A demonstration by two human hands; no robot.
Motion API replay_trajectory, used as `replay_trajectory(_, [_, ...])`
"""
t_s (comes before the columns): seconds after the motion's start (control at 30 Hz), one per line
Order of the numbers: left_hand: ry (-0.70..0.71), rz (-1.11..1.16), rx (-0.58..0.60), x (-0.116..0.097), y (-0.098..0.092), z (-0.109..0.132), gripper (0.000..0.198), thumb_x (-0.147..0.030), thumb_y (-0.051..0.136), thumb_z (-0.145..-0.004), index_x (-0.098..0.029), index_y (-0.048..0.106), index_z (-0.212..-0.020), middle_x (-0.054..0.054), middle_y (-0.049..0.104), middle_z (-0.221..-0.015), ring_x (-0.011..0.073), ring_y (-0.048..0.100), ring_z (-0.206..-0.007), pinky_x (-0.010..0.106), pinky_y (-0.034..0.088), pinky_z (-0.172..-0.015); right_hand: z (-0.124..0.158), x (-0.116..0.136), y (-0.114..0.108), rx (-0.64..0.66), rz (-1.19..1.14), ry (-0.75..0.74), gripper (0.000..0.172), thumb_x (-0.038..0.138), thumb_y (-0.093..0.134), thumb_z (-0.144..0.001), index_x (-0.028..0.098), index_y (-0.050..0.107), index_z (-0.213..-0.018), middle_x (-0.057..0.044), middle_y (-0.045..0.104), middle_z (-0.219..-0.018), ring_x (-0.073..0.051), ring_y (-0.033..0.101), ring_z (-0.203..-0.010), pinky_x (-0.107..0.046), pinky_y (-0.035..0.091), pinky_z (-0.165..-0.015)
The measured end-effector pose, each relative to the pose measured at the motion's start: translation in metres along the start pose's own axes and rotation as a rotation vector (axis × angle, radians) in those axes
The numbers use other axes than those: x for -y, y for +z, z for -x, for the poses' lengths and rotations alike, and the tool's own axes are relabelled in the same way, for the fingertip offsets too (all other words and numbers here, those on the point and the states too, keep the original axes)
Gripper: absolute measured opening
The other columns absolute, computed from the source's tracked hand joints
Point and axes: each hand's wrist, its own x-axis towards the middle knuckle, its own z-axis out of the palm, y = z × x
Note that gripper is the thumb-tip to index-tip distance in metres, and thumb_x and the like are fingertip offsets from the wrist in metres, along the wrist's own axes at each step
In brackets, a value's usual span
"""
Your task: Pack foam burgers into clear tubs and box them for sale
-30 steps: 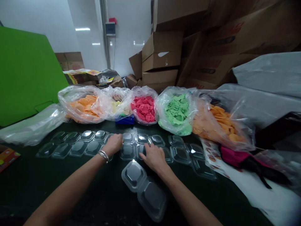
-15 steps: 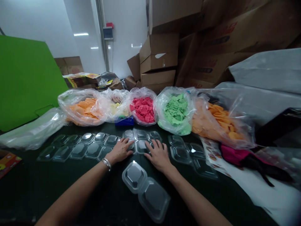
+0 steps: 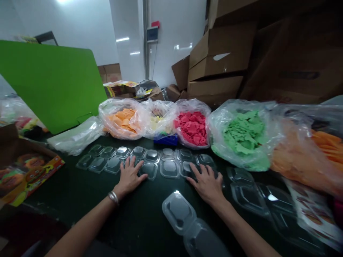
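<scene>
Clear plastic clamshell containers (image 3: 169,168) lie opened in two rows on the dark table (image 3: 128,217). My left hand (image 3: 130,176), a silver bangle at its wrist, rests with fingers spread over the row's left-middle part. Over containers further right, my right hand (image 3: 207,182) is also spread, fingertips on the plastic. Neither hand grips anything visible. Nearer to me, between my forearms, lies a separate opened container (image 3: 179,212). More opened containers (image 3: 248,196) lie to the right of my right hand.
Behind the rows stand bags of orange pieces (image 3: 124,121), pink pieces (image 3: 191,127) and green pieces (image 3: 244,132), with a blue box (image 3: 166,139) between. A colourful carton (image 3: 40,175) sits left, below a green board (image 3: 56,82). Cardboard boxes (image 3: 222,53) are stacked behind.
The view has turned left, bringing the colourful carton further into sight. My left hand has moved left along the containers, away from my right hand, and the hands are now further apart.
</scene>
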Motion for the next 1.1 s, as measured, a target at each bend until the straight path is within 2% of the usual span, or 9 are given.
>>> replay_trajectory(0.2, [-0.035,0.042,-0.024,-0.015,0.008,-0.048,0.057,-0.057,0.052,-0.083,-0.029,0.051,-0.132,0.014,0.035,-0.150,0.0421,0.022,-0.139,0.064,0.019,-0.105,-0.026,0.020,0.000,0.030,0.002,0.032,0.052,0.050,0.048,-0.091,0.029,0.045,-0.138,-0.016,0.054,-0.133,-0.039,0.041,-0.124,-0.064,0.032,-0.091])
replay_trajectory(0.33, [-0.019,0.045,-0.056,-0.020,0.002,-0.047,0.060,-0.057,0.053,-0.082,-0.029,0.048,-0.135,0.014,0.032,-0.151,0.0416,0.022,-0.139,0.063,0.020,-0.106,-0.029,0.018,0.003,0.017,-0.016,0.024,0.052,0.047,0.049,-0.090,0.024,0.046,-0.137,-0.018,0.054,-0.131,-0.039,0.041,-0.124,-0.064,0.032,-0.092])
replay_trajectory(0.43, [0.014,0.020,-0.156,0.007,-0.011,-0.024,0.064,-0.056,0.056,-0.081,-0.031,0.043,-0.139,0.011,0.029,-0.154,0.0368,0.019,-0.141,0.057,0.016,-0.111,-0.025,0.009,0.000,-0.095,-0.030,0.002,0.054,0.043,0.054,-0.088,0.018,0.049,-0.135,-0.023,0.050,-0.134,-0.041,0.039,-0.126,-0.061,0.034,-0.094])
replay_trajectory(0.53, [-0.129,-0.063,-0.274,0.072,-0.027,0.005,0.061,-0.052,0.053,-0.083,-0.029,0.043,-0.139,0.010,0.028,-0.154,0.0346,0.016,-0.142,0.053,0.013,-0.113,-0.025,0.015,-0.015,-0.214,-0.127,-0.147,0.052,0.038,0.057,-0.086,0.013,0.052,-0.131,-0.024,0.051,-0.132,-0.040,0.040,-0.125,-0.054,0.038,-0.096])
replay_trajectory(0.63, [-0.415,-0.104,-0.186,0.147,-0.036,0.023,0.060,-0.052,0.044,-0.088,-0.026,0.040,-0.142,0.013,0.030,-0.153,0.0362,0.020,-0.141,0.055,0.021,-0.110,-0.030,0.067,-0.044,-0.091,-0.332,-0.404,0.052,0.036,0.061,-0.083,0.016,0.052,-0.131,-0.019,0.056,-0.127,-0.033,0.052,-0.116,-0.044,0.044,-0.095])
replay_trajectory(0.73, [-0.428,-0.073,-0.045,0.188,-0.033,0.024,0.058,-0.051,0.045,-0.088,-0.026,0.041,-0.141,0.013,0.035,-0.150,0.0347,0.027,-0.138,0.052,0.029,-0.106,-0.035,0.158,-0.070,0.116,-0.454,-0.723,0.061,0.039,0.065,-0.081,0.024,0.044,-0.136,-0.016,0.052,-0.134,-0.031,0.057,-0.111,-0.041,0.051,-0.087])
replay_trajectory(0.8, [-0.406,-0.072,-0.045,0.192,-0.027,0.018,0.056,-0.051,0.047,-0.088,-0.027,0.045,-0.138,0.013,0.038,-0.149,0.0337,0.029,-0.137,0.050,0.030,-0.106,-0.040,0.220,-0.076,0.109,-0.444,-0.852,0.071,0.046,0.067,-0.079,0.029,0.035,-0.140,-0.017,0.047,-0.138,-0.032,0.057,-0.111,-0.044,0.053,-0.079])
replay_trajectory(0.9, [-0.385,-0.084,-0.079,0.184,-0.017,0.003,0.054,-0.052,0.046,-0.088,-0.027,0.048,-0.136,0.012,0.040,-0.147,0.0333,0.029,-0.137,0.048,0.029,-0.107,-0.056,0.281,-0.068,0.060,-0.410,-0.848,0.061,0.039,0.067,-0.080,0.027,0.041,-0.134,-0.019,0.044,-0.139,-0.037,0.050,-0.117,-0.051,0.051,-0.079])
replay_trajectory(1.1, [-0.407,-0.102,-0.128,0.179,-0.003,-0.035,0.057,-0.059,0.041,-0.087,-0.028,0.050,-0.134,0.013,0.042,-0.146,0.0356,0.031,-0.135,0.052,0.029,-0.105,-0.110,0.291,-0.037,0.018,-0.383,-0.871,0.041,0.025,0.061,-0.085,0.021,0.050,-0.123,-0.018,0.049,-0.131,-0.034,0.045,-0.120,-0.050,0.047,-0.088])
